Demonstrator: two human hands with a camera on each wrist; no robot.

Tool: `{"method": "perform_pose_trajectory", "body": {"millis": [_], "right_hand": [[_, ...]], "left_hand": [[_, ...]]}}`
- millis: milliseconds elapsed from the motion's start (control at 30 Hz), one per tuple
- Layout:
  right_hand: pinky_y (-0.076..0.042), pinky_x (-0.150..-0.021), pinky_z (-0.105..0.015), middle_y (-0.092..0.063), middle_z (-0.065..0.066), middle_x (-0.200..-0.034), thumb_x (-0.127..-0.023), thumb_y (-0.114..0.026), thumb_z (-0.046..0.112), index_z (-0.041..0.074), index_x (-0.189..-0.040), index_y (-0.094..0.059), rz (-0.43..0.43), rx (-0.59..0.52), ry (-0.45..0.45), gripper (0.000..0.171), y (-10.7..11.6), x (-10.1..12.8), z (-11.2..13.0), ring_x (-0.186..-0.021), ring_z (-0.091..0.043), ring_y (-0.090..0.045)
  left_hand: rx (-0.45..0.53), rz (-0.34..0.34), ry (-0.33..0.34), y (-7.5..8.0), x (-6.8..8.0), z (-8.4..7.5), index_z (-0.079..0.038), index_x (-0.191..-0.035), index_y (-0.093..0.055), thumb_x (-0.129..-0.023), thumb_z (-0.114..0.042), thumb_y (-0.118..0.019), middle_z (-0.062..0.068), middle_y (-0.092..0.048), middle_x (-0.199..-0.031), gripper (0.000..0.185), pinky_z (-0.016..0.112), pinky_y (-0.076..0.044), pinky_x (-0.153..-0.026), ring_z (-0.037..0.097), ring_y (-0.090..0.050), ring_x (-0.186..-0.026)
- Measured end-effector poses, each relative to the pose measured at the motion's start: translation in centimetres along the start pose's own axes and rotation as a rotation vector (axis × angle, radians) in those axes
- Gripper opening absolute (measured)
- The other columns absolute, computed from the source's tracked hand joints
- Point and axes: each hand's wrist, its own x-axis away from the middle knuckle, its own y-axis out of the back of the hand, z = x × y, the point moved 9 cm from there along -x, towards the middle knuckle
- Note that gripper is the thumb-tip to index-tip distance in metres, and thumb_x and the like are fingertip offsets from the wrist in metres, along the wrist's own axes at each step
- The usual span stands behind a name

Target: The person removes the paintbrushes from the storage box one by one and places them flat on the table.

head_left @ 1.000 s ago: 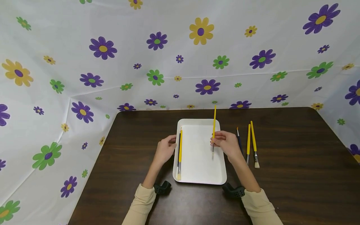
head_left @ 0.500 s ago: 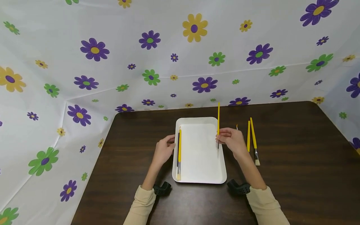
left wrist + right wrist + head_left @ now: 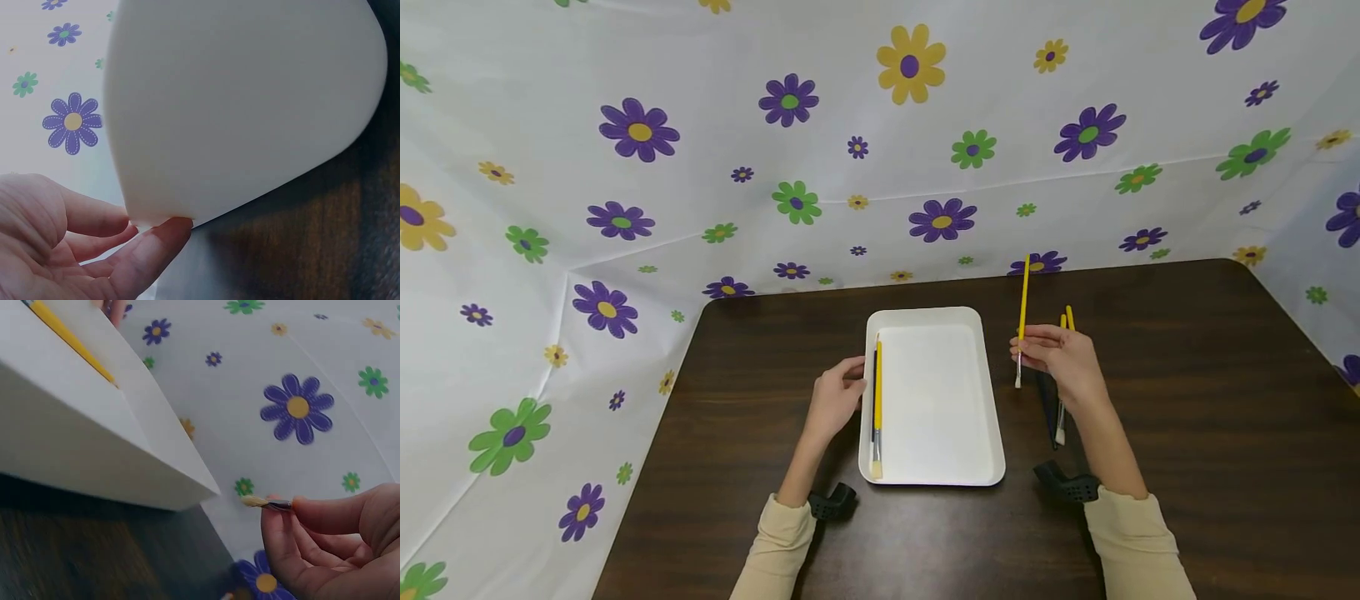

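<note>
A white tray lies on the dark table, and my left hand pinches its left rim between thumb and fingers. Along the tray's left side rest a yellow-handled paintbrush and a dark-handled paintbrush, side by side. To the right of the tray, my right hand pinches another yellow paintbrush near its ferrule, handle pointing up and bristles down. In the right wrist view its pale bristles poke out past the thumb and fingertips.
Under and beside the right hand lie a dark paintbrush and two yellow ones, one yellow brush showing at its handle end; the hand partly hides them. A flower-printed sheet stands behind the table.
My right hand has carried the yellow paintbrush rightward from over the tray to beyond its right rim, near the brushes on the table. The left hand stays at the tray's rim.
</note>
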Motion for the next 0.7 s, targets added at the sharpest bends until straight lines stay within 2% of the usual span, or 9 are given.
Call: {"method": "perform_pose_trajectory", "body": {"millis": [200,333,467,567,633,700], "right_hand": [[-0.059,-0.076,-0.019,-0.074,0.012,-0.089,-0.103,-0.06,0.002,-0.024,-0.139,-0.043,0.001,0.024,-0.027,0.048,2.2,-0.1,-0.2,-0.082,-0.005,-0.074],[-0.059,-0.076,-0.02,-0.075,0.009,-0.089,-0.102,-0.061,0.0,-0.023,-0.136,-0.046,0.007,-0.022,-0.036,0.043,3.0,-0.2,-0.3,-0.082,-0.006,-0.075],[-0.06,-0.075,-0.02,-0.076,0.005,-0.089,-0.101,-0.061,-0.003,-0.007,-0.118,-0.064,0.001,-0.111,-0.036,0.018,4.4,0.0,-0.3,-0.081,-0.009,-0.076],[-0.06,-0.074,-0.021,-0.076,0.004,-0.089,-0.1,-0.062,-0.004,0.001,-0.11,-0.068,-0.019,-0.138,-0.04,0.012,5.8,0.3,-0.6,-0.081,-0.009,-0.075],[-0.06,-0.075,-0.022,-0.076,0.004,-0.088,-0.1,-0.063,-0.003,-0.004,-0.115,-0.065,-0.04,-0.139,-0.048,0.016,6.6,0.5,-0.8,-0.08,-0.009,-0.075],[-0.06,-0.075,-0.022,-0.076,0.006,-0.087,-0.099,-0.065,-0.002,-0.013,-0.125,-0.057,-0.064,-0.106,-0.053,0.029,7.5,0.6,-1.1,-0.08,-0.008,-0.075]], "left_hand": [[-0.007,-0.005,0.005,0.0,0.0,0.0,0.005,-0.138,-0.062,-0.101,-0.001,-0.06,0.023,-0.068,-0.127,0.038,0.039,-0.063,-0.071,0.034,-0.072,-0.102],[-0.006,-0.021,0.006,0.4,0.1,0.1,0.005,-0.137,-0.062,-0.1,0.0,-0.059,0.024,-0.068,-0.125,0.038,0.04,-0.064,-0.072,0.034,-0.073,-0.101],[0.0,-0.019,0.015,0.4,0.1,0.2,0.004,-0.139,-0.062,-0.101,-0.001,-0.059,0.023,-0.068,-0.126,0.038,0.04,-0.064,-0.073,0.034,-0.072,-0.102],[-0.004,-0.013,0.016,0.2,0.0,0.2,0.003,-0.139,-0.062,-0.101,-0.002,-0.059,0.022,-0.068,-0.127,0.038,0.04,-0.063,-0.073,0.033,-0.072,-0.102],[-0.004,-0.01,0.015,0.0,0.0,0.1,0.003,-0.139,-0.062,-0.101,-0.002,-0.059,0.022,-0.068,-0.127,0.038,0.039,-0.063,-0.074,0.033,-0.072,-0.102],[-0.002,-0.009,0.015,-0.1,0.0,0.0,0.003,-0.14,-0.061,-0.101,-0.002,-0.059,0.022,-0.068,-0.127,0.039,0.039,-0.063,-0.074,0.033,-0.072,-0.103]]}}
